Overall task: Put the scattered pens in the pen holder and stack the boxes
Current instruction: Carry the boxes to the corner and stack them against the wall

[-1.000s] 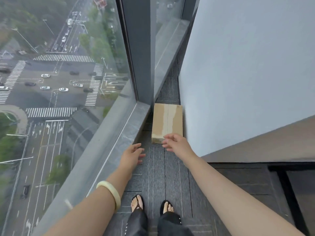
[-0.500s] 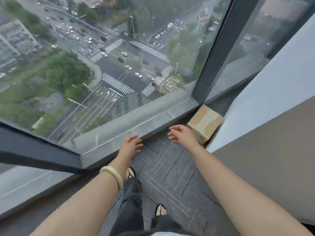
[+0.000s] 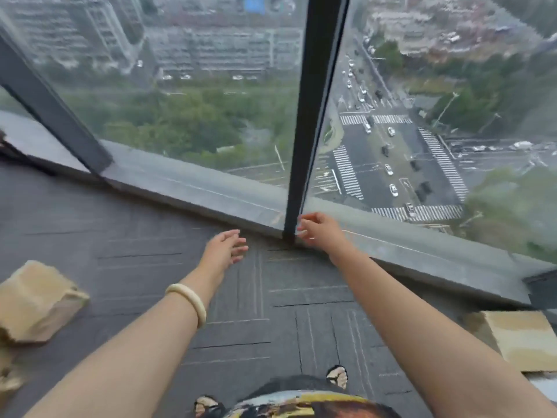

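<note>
Two boxes [image 3: 36, 300] now, view swung leftward

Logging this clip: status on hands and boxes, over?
Left hand open, empty; right hand open, empty. One cardboard box on carpet far left, another cardboard box far right, unstacked. No pens or holder visible. Path clear.
</note>
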